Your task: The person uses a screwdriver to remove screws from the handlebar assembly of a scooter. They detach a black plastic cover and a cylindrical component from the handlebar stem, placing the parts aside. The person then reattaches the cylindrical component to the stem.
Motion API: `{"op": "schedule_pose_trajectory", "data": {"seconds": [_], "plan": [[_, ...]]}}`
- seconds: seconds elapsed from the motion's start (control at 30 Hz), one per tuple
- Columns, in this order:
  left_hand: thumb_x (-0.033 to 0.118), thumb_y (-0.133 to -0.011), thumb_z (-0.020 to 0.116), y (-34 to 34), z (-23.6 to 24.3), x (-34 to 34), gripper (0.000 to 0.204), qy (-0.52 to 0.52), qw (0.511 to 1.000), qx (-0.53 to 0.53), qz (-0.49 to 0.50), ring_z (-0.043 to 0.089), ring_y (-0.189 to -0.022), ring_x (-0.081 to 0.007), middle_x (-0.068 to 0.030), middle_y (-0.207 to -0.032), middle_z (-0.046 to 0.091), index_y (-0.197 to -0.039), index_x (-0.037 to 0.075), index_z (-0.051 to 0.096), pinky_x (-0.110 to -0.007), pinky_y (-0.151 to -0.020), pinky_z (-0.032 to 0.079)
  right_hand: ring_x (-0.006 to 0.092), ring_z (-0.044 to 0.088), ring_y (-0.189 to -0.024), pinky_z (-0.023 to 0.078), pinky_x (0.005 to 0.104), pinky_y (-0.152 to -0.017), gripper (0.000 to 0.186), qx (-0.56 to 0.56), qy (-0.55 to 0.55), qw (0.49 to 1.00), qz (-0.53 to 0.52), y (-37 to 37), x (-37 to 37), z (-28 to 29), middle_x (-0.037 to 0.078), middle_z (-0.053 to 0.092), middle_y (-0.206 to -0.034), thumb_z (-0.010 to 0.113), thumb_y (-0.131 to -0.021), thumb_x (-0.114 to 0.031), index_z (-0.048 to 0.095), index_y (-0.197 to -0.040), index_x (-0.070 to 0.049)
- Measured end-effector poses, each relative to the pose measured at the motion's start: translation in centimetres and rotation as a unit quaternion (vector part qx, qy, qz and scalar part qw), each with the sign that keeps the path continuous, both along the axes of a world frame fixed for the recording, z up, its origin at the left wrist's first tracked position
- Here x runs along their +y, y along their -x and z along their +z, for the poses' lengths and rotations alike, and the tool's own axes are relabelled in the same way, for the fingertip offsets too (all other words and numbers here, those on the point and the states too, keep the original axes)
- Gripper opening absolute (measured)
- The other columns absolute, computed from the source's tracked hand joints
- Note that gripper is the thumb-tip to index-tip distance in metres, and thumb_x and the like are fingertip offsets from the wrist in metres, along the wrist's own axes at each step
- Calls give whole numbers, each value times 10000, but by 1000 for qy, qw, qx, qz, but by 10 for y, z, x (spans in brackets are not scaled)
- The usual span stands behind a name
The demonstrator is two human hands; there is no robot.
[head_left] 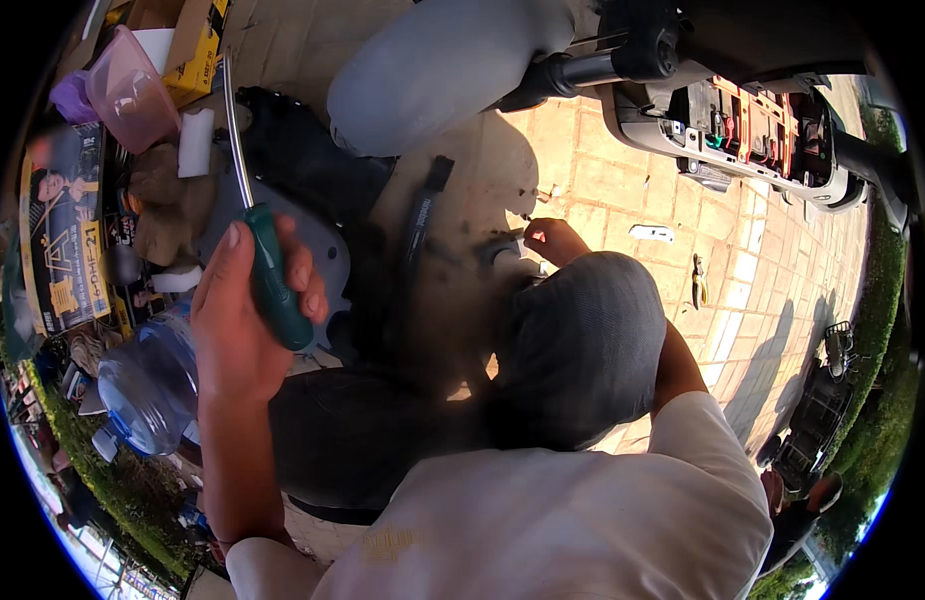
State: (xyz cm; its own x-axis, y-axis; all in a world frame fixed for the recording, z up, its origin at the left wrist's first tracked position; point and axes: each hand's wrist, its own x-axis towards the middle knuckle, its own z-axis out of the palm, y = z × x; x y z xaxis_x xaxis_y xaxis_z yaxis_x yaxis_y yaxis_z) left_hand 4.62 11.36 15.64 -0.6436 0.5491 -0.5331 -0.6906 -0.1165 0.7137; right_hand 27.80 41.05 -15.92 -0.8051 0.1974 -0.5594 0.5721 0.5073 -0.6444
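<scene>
My left hand [238, 310], raised at the left, is closed round the green handle [283, 300] of a screwdriver whose long silver shaft [238, 130] points toward the top of the picture. My right hand [551, 240] reaches past my bent knee [583, 340] to the paving, its fingers closed beside a small dark part [506, 250]; what they hold, if anything, is too small to make out. A long black strip-like piece [421, 210] lies to its left. Pliers [699, 280] and a small white piece [651, 233] lie on the paving at its right.
A large grey rounded body part [448, 70] is above, and an opened vehicle section [743, 130] stands upper right. Boxes [63, 230], a pink plastic container [133, 95], a water jug [153, 385] and grey-black panels [313, 150] crowd the left. People [798, 520] are at the lower right rim.
</scene>
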Motion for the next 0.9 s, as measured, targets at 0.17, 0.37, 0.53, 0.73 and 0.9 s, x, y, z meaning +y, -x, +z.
{"op": "schedule_pose_trajectory", "data": {"seconds": [0.17,0.37,0.53,0.73,0.9], "plan": [[361,-1054,398,-6,-2,-30,395,22,998,36,37,518,-653,-199,-94,-781,517,-1135,1,537,-323,-604,421,380,643,-879,521,444,-774,145,134,-88,986,53,12,-32,-48,163,650,-931,652,-848,-146,678,-951,-46],[311,-1049,426,-11,-7,-50,353,56,995,50,59,539,-651,-199,-105,-790,542,-1142,-10,540,-330,-609,449,394,634,-859,522,463,-759,153,123,-150,976,99,22,-35,-77,166,628,-939,666,-841,-176,656,-910,-40],[316,-1021,518,-6,-13,-48,295,78,993,91,0,549,-644,-153,-70,-791,568,-1073,26,534,-294,-608,454,370,683,-927,559,473,-791,277,0,-194,962,194,39,-35,-83,184,667,-1066,675,-831,-211,702,-1062,-59],[347,-1002,570,3,-29,-32,288,53,994,73,-67,537,-614,-118,-35,-760,563,-959,73,495,-270,-570,446,343,686,-909,556,446,-789,267,-74,-236,949,195,59,-14,-111,184,678,-1036,675,-838,-203,704,-1046,-38],[375,-1000,562,4,-28,-20,317,58,986,87,-130,528,-627,-115,-32,-777,558,-965,66,498,-271,-575,442,321,688,-894,554,423,-788,260,-103,-233,952,168,60,1,-118,185,687,-1011,675,-843,-196,705,-1033,-20]]}}
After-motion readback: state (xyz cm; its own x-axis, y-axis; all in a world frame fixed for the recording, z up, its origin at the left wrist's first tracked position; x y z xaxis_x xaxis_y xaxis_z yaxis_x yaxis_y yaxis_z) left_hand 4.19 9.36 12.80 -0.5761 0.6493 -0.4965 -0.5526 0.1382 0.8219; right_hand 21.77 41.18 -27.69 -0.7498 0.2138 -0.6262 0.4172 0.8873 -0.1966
